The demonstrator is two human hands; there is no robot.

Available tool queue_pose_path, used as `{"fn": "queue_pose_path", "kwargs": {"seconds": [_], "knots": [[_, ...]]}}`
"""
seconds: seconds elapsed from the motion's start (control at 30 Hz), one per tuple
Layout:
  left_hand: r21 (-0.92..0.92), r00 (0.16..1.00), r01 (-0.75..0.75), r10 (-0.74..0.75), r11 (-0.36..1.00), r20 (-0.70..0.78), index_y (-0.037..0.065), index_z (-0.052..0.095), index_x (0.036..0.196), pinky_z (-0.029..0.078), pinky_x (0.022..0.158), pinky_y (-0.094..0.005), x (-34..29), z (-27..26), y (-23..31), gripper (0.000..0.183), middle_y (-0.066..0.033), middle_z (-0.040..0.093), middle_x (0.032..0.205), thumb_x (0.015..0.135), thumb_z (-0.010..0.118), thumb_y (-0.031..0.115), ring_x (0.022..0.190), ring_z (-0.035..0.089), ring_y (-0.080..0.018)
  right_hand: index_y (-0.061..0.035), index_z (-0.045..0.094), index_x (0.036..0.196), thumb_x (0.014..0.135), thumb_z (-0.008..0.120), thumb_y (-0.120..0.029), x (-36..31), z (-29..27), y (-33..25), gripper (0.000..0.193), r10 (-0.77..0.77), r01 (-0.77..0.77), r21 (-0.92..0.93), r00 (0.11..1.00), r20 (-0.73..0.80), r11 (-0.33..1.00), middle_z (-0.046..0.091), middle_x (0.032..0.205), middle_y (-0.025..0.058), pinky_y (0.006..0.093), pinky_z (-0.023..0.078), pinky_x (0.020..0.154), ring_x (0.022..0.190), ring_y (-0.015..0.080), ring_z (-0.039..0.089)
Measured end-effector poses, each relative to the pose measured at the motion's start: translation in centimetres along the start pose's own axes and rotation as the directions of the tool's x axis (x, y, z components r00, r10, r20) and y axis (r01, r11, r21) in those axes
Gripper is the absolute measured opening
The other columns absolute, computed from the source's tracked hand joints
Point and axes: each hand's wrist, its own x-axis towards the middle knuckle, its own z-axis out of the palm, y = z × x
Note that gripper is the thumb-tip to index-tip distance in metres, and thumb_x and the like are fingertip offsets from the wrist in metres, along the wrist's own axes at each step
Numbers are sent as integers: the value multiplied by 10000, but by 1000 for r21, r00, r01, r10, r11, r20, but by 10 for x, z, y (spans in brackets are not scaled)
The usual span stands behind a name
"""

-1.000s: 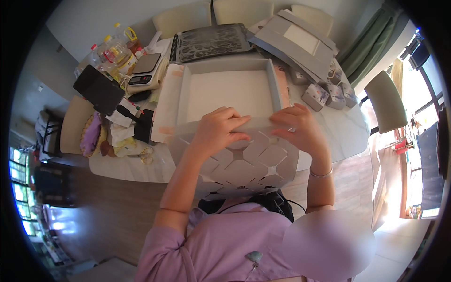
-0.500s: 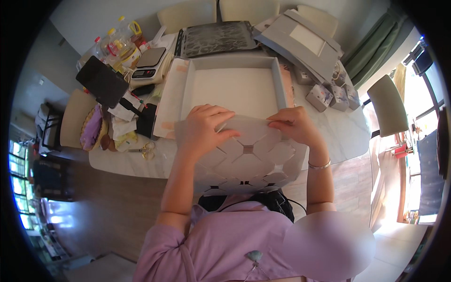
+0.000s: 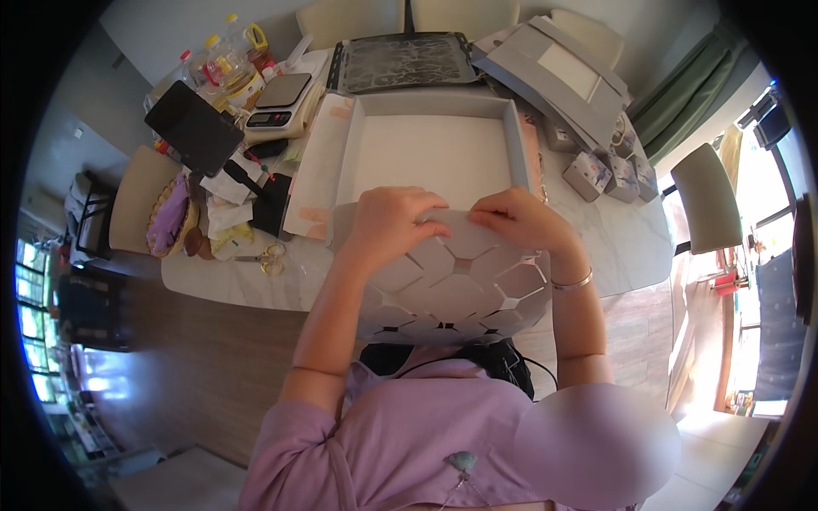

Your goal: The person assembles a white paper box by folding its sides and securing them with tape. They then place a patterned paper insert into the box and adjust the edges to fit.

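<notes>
Holding the pale slotted sheet (image 3: 456,274) by its upper edge, both hands on it, a small gap between them. Left hand (image 3: 394,223): fingers over the edge, thumb on the near face. Right hand (image 3: 521,220): thumb and fingers pinched on the same edge, silver bracelet (image 3: 573,281) on that wrist. Sheet stands between me and the open box, cut slots facing me, lower part bowed toward my lap and past the near edge of the surface (image 3: 613,251). Dark bag (image 3: 503,368) just below it.

Beyond the sheet: shallow white box (image 3: 430,153), open side up, its near wall hidden behind sheet and hands. Off to its left: gold-handled scissors (image 3: 271,260), a tilted black panel (image 3: 194,128), then a kitchen scale (image 3: 285,90). Clear bottles (image 3: 223,68) behind those. To its right: small patterned boxes (image 3: 588,175) in a cluster, with grey panels (image 3: 558,81) stacked at a slant farther back. Black patterned tray (image 3: 405,64) lies behind the white box. Beige chairs (image 3: 464,15) at the far side.
</notes>
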Motion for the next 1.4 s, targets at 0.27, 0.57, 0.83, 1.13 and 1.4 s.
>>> {"fn": "queue_pose_path", "kwargs": {"seconds": [0.27,0.57,0.83,1.13,1.4], "knots": [[-70,985,150,-155,986,-80,61,764,930,522,661,-330,-11,-37,-13,251,-88,735,850,755,864,211,724,673,-265,33,677,886,1001,629,-117,-10,-9,8,195,126,-123,204,992,-2,971,558,686,-9,255,395,587,661,51,465],[-326,972,215,-234,921,-20,2,716,884,531,639,-315,-13,-28,-24,162,-86,698,819,809,828,92,749,687,-199,17,717,916,966,674,-155,-14,-10,-2,184,128,-123,175,992,-16,977,665,720,80,299,463,630,670,129,572],[-455,957,240,-287,858,-35,-3,745,943,539,699,-291,-8,-19,-3,157,-93,738,878,836,819,84,817,712,-167,11,711,826,921,713,-162,-17,4,-21,197,-67,62,-30,968,-242,998,625,692,141,358,446,609,637,262,562],[-486,960,240,-279,840,-8,-12,757,888,524,715,-283,-1,-20,1,98,-77,744,830,851,788,73,786,676,-131,13,630,744,942,702,-192,-13,10,-27,294,-164,96,-269,956,-241,958,570,651,138,366,419,569,581,278,518],[-415,965,232,-262,880,-17,-14,749,873,516,707,-269,-1,-13,-4,101,-55,734,780,857,787,79,742,657,-111,-19,587,677,934,701,-365,-12,20,-12,445,-261,136,-364,911,-321,921,578,644,164,436,434,587,621,362,570]]}}
